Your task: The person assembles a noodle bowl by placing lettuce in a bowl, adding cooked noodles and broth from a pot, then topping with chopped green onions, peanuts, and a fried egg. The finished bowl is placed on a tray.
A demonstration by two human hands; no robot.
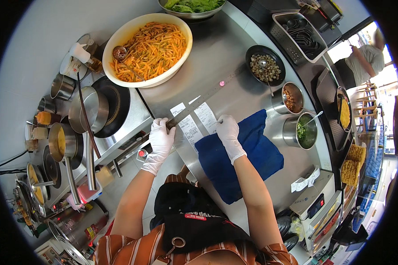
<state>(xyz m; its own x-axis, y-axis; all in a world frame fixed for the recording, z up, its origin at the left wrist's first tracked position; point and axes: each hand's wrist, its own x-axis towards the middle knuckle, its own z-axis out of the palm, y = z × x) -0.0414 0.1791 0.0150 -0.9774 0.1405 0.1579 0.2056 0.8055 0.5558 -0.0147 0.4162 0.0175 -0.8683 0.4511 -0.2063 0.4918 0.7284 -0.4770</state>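
Observation:
My left hand [162, 140], in a white glove, is closed round the brown handle [170, 124] of a long, flat metal blade, which reaches obliquely across the steel counter. My right hand [228, 134], also gloved, is at the upper edge of a crumpled blue cloth [256, 152]. Its fingers are curled down, and whatever they grip is hidden. Between my hands lie printed paper slips, one long slip [190, 131] and another [205, 117] beside my right fingers. A small pink scrap [222, 83] sits beyond them, by the blade.
A big cream bowl [183, 55] of orange shreds stands far left, near a bowl of lettuce [194, 5]. Along the right are a black bowl [281, 70] of diced food and steel pots [292, 132]. Pans [88, 106] crowd the left stove. Another person [367, 59] stands far right.

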